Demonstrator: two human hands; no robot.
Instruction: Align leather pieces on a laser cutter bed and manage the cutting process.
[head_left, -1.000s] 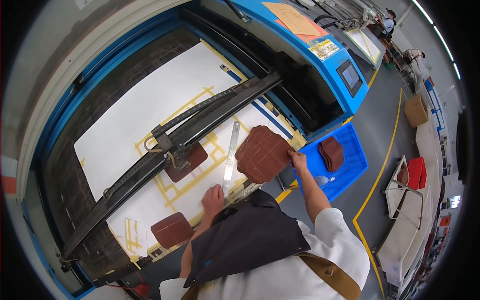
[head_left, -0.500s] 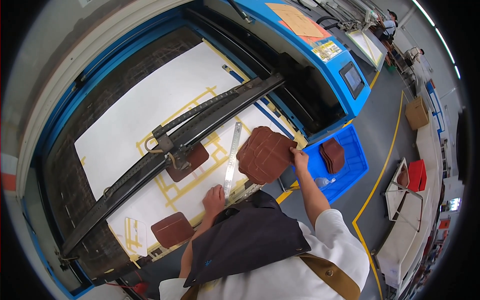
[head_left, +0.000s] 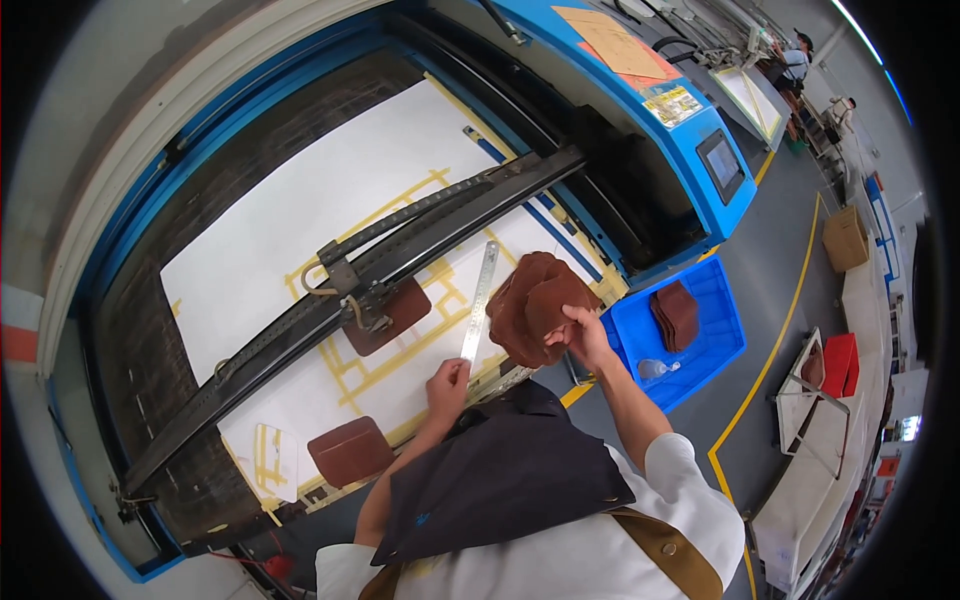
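On the blue machine top lies an orange sheet (head_left: 615, 40); my right hand (head_left: 583, 335) grips brown leather pieces (head_left: 530, 308), my left hand (head_left: 447, 385) pinches a metal ruler (head_left: 480, 300).

Stack of brown leather pieces (head_left: 535, 312) held tilted above white bed sheet; steel ruler (head_left: 479, 303) lying flat beside it.

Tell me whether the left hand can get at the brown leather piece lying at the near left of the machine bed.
Probably yes. The left hand rests on the steel ruler, and the brown leather piece lies nearby on the white sheet, uncovered. The black gantry bar sits farther back, out of the way.
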